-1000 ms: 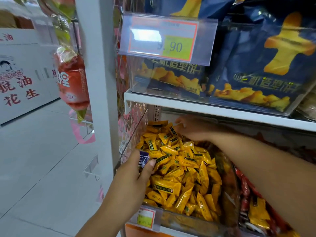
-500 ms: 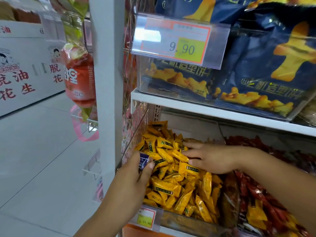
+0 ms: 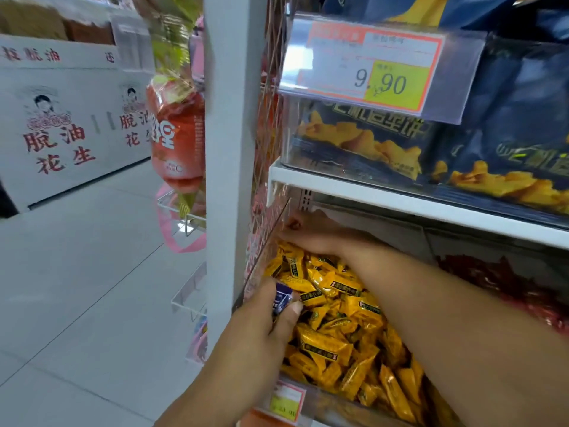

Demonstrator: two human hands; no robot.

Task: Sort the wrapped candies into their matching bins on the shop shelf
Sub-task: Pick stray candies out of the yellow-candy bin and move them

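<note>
A purple-blue wrapped candy [image 3: 281, 298] is pinched between the thumb and fingers of the left hand [image 3: 261, 331], which is held at the front left corner of a clear bin [image 3: 265, 251] heaped with yellow wrapped candies [image 3: 335, 318]. The right hand [image 3: 317, 237] is laid over the back left of that heap, under the white shelf board [image 3: 400, 201], with its forearm crossing the bin. Its fingertips are blurred; something small and dark may be held there, but whether they are clamped on anything cannot be told. Red wrapped candies [image 3: 508, 278] are seen in the compartment just to the right. A small yellow price label [image 3: 286, 403] is fixed at the bin's front. Above the shelf board, dark blue snack bags [image 3: 508, 134] are stacked behind a price tag marked 9.90 [image 3: 372, 72]. An orange packet [image 3: 177, 140] is hung left of the white upright [image 3: 234, 118].
</note>
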